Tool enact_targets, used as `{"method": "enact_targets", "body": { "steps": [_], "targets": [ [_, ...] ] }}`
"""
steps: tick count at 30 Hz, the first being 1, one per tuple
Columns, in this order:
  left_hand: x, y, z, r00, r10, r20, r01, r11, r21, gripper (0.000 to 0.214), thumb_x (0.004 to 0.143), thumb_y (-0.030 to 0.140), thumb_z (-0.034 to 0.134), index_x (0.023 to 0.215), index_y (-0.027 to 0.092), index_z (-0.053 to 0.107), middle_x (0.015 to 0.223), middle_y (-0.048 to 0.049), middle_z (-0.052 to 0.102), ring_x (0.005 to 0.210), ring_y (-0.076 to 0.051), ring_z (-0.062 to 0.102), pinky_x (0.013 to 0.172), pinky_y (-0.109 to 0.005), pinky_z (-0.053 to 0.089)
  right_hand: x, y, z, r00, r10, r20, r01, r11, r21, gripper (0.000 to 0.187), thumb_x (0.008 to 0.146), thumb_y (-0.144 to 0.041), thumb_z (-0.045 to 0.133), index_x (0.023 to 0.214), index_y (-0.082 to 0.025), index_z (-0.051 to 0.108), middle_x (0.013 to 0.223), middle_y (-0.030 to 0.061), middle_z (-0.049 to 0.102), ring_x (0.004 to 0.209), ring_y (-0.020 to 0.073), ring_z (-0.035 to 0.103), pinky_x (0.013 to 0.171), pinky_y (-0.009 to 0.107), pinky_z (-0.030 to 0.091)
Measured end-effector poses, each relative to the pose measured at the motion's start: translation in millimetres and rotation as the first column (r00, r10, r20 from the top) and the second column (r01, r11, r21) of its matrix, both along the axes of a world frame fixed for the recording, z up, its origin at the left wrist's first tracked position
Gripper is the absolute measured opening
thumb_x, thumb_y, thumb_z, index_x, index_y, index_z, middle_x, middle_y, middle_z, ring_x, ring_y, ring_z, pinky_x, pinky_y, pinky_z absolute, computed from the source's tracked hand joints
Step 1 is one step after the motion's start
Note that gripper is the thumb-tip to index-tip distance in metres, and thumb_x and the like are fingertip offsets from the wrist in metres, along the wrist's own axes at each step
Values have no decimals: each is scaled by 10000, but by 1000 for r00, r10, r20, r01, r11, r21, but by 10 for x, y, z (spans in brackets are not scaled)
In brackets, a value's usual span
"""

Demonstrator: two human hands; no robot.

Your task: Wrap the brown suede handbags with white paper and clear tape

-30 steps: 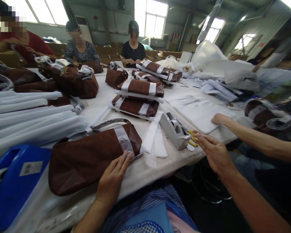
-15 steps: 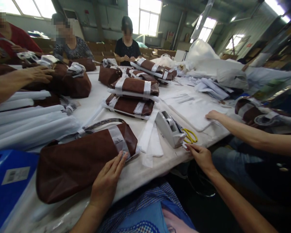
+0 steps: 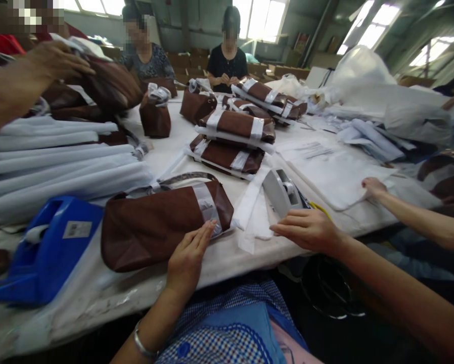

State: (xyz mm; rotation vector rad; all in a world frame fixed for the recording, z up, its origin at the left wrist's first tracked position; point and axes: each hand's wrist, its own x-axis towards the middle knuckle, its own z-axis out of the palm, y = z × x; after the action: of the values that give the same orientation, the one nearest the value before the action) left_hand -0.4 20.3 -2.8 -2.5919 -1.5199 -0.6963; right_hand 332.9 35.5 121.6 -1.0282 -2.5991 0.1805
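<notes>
A brown handbag [image 3: 147, 225] lies on its side in front of me, a pale wrapping strip [image 3: 206, 202] around its right part. My left hand [image 3: 191, 258] rests on the strip's lower end, fingers stretched out flat and holding nothing. Just in front of the grey tape dispenser [image 3: 282, 189] is my right hand [image 3: 306, 230], its fingers pinched together. Half a second ago these fingers gripped a piece of tape at the dispenser's end; now the hand hides the tape. White strips [image 3: 253, 212] lie between bag and dispenser.
Wrapped brown bags [image 3: 230, 151] are stacked beyond the dispenser. Yellow-handled scissors [image 3: 320, 208] lie behind my right hand. A blue tape dispenser [image 3: 52, 247] and white rolls [image 3: 67, 167] are at left. Co-workers' hands reach in from the left [image 3: 56, 60] and right [image 3: 374, 187].
My right hand has moved left, away from the dispenser's cutting end toward the bag. My left hand stays on the strip. The left co-worker's hand has lifted a brown bag. The view has shifted.
</notes>
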Motion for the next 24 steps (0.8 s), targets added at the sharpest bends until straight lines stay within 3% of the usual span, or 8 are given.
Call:
{"method": "enact_targets", "body": {
  "steps": [4,9,15,24],
  "targets": [
    [23,2,19,999,21,31,-21,1000,-5,800,889,-47,423,1582,255,162,1482,32,537,1222,-129,566,1054,-232,494,-516,398,14,965,250,82,-252,968,6,190,971,-341,569,984,-247,733,796,25,729,731,156,619,674,280,447],
    [27,2,13,999,27,22,-27,999,25,788,909,-17,461,1583,244,146,1459,12,563,1213,-116,582,1060,-223,494,-1036,942,-53,901,402,163,-397,915,-64,286,975,-404,546,838,-224,721,738,23,700,732,152,615,620,270,386],
    [21,4,-74,999,45,-7,-45,997,66,737,941,14,430,1583,246,151,1458,-5,564,1165,-120,619,1033,-238,521,-1446,1393,-90,782,446,437,-431,892,-137,223,919,-344,612,773,-212,718,811,34,744,747,167,641,579,279,335],
    [-1,18,-53,998,13,-64,-6,995,95,550,963,44,401,1494,187,406,1480,-14,539,1198,-141,600,1078,-278,497,-1900,1473,77,584,382,716,-436,892,-121,142,834,-357,703,831,-233,771,770,52,763,707,195,664,567,292,341]
  ]
}}
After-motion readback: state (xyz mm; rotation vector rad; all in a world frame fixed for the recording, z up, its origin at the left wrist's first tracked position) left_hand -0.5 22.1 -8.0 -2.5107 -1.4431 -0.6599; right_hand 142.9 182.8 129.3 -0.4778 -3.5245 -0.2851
